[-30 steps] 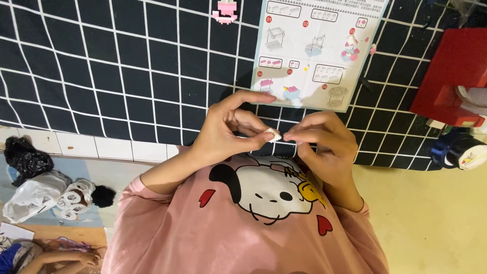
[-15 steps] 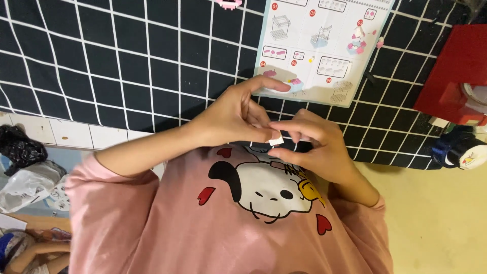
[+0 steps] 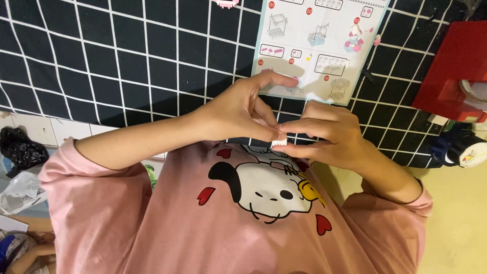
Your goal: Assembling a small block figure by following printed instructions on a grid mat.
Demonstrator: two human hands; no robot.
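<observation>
Fingertips of the left hand point(image 3: 238, 114) and the right hand point(image 3: 329, 134) pinch shut on a tiny white toy brick point(image 3: 278, 143), ridged along its edge and held between both hands above the pink cartoon shirt point(image 3: 264, 213). Beyond lie an instruction sheet point(image 3: 319, 45) on a black white-gridded cloth point(image 3: 101, 61), a red box point(image 3: 451, 71), and cream floor point(image 3: 456, 223).

A small white piece point(image 3: 278, 143) sits pinched between both hands, mostly hidden by fingers point(image 3: 304, 127), its shape too small to tell. The instruction sheet point(image 3: 319, 45) is cut off by the top edge, as is a pink piece point(image 3: 225, 3). A red box point(image 3: 449, 71) runs off the right edge.
</observation>
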